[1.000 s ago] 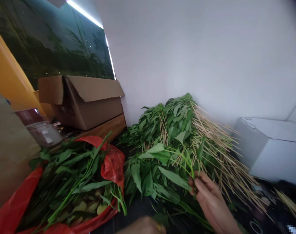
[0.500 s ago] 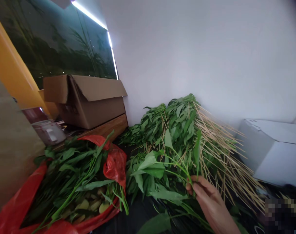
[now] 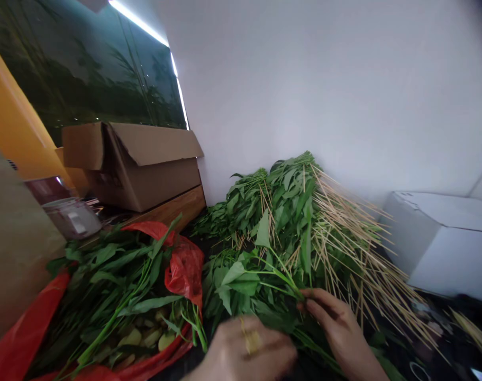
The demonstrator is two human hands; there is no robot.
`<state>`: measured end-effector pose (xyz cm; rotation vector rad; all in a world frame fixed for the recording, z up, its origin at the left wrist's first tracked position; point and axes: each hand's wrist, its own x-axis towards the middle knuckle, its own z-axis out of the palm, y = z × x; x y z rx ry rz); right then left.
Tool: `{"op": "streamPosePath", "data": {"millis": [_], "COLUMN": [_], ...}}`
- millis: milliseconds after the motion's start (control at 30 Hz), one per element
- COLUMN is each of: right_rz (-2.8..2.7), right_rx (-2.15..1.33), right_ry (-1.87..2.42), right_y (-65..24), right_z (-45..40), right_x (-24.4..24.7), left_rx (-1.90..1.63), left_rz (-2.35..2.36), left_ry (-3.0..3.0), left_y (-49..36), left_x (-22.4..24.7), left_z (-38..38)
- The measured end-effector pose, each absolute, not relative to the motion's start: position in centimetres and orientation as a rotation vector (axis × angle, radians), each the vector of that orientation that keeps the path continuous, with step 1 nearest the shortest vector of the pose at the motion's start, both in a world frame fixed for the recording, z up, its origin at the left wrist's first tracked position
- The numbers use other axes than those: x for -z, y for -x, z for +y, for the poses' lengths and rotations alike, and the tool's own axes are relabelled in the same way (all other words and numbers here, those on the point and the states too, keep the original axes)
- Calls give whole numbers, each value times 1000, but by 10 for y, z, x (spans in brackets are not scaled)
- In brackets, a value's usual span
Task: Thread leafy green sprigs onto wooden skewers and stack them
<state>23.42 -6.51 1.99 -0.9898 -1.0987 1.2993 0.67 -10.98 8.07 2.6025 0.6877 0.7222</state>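
Observation:
Water spinach sprigs (image 3: 278, 272), with pale green stems and pointed leaves, are pinched at their stem ends by my right hand (image 3: 336, 323). The thumb and index finger of that hand close on the stems, and the leaves point up and left. My left hand (image 3: 246, 349), with a gold ring on one finger, is low in the middle, blurred, its fingers curled. Anything inside it is hidden. Below and between the hands lie more leaves and stems. A red plastic bag (image 3: 185, 270), filled with loose greens (image 3: 117, 280), stands open to the left of my left hand.
Bunched greens (image 3: 290, 185) with many thin bamboo sticks (image 3: 355, 238) are heaped against the white wall. A white box (image 3: 451, 238) stands at the right. An open cardboard box (image 3: 153, 164) and a clear plastic tub (image 3: 76, 217) are at the left.
My left hand has come into view from below, beside the right. My right hand still pinches the sprigs and has shifted slightly left and down in the picture.

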Motion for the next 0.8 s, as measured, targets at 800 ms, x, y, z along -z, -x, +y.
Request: {"op": "streamPosePath", "data": {"millis": [800], "right_rz": [-1304], "right_rx": [-1325], "right_ry": [1078], "right_y": [-214], "right_z": [-67], "right_x": [-29], "left_rx": [-569], "left_rz": [725], "left_ry": [-2823], "left_y": [3], "left_x": [-110], "left_z": [-7]}}
